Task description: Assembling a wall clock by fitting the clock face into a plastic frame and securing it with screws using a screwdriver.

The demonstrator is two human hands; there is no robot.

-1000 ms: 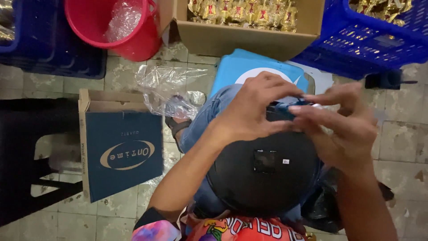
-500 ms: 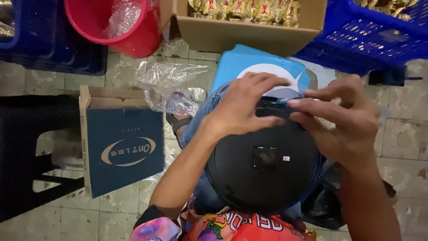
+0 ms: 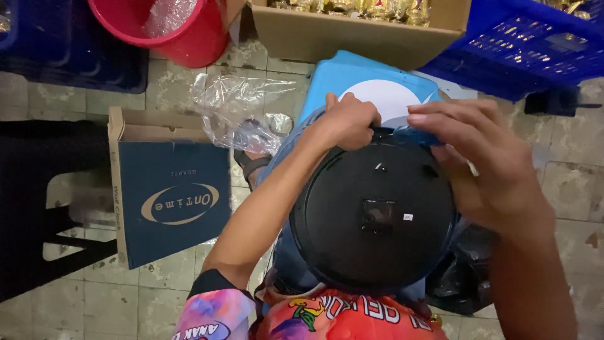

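Note:
A round black wall clock (image 3: 375, 217) lies back-up on my lap, with a square recess at its centre. My left hand (image 3: 348, 119) is closed on the clock's upper rim. My right hand (image 3: 481, 160) rests on the upper right rim, its fingers pinching a thin blue film or strip (image 3: 412, 134) at the top edge. A light blue flat box with a white oval (image 3: 377, 91) lies on the floor just beyond the clock, partly hidden by my hands.
A dark blue cardboard box (image 3: 173, 201) lies open at the left. Crumpled clear plastic (image 3: 239, 113) sits on the tiled floor. A red bucket (image 3: 170, 28), a brown carton of gold items (image 3: 358, 31), a blue crate (image 3: 535, 50) and a black stool (image 3: 38, 208) surround me.
Both hands slid from the clock's back up to its top rim. My left hand has closed on the rim, and my right fingers now pinch the blue strip there.

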